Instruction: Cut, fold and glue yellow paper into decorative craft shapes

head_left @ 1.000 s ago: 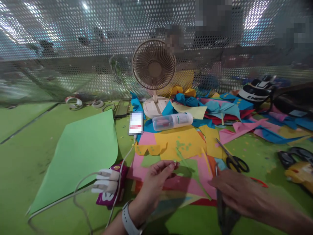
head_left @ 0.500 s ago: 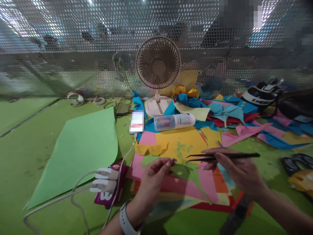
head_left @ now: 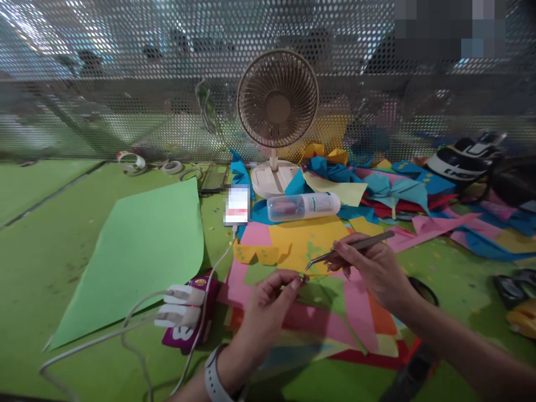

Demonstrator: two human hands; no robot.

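Note:
My left hand [head_left: 274, 298] is closed in a pinch above the stacked coloured paper [head_left: 312, 318]. Something tiny, partly greenish, shows at its thumb and index fingertips, too small to name. My right hand [head_left: 374, 268] grips dark metal tweezers [head_left: 371, 241], whose bent tips come close together beside the left fingertips. Whether the tips touch the tiny thing, I cannot tell. Under the tweezers lies a yellow sheet [head_left: 293, 230] scattered with little green bits. A folded yellow paper strip [head_left: 256, 254] with green dots rests left of them.
A fan [head_left: 278, 106] stands at the back by a perforated metal screen. Before it lie a clear bottle [head_left: 310, 205] and a phone [head_left: 237, 205] on a cable. Left are a green sheet [head_left: 142, 251] and a purple power block [head_left: 206, 301] with plugs. Cut paper [head_left: 387, 190] heaps at right.
My right hand has moved left and slightly up, bringing the tweezers to the left fingertips. The tweezers' tips, apart before, have come together. My left hand keeps its pinch.

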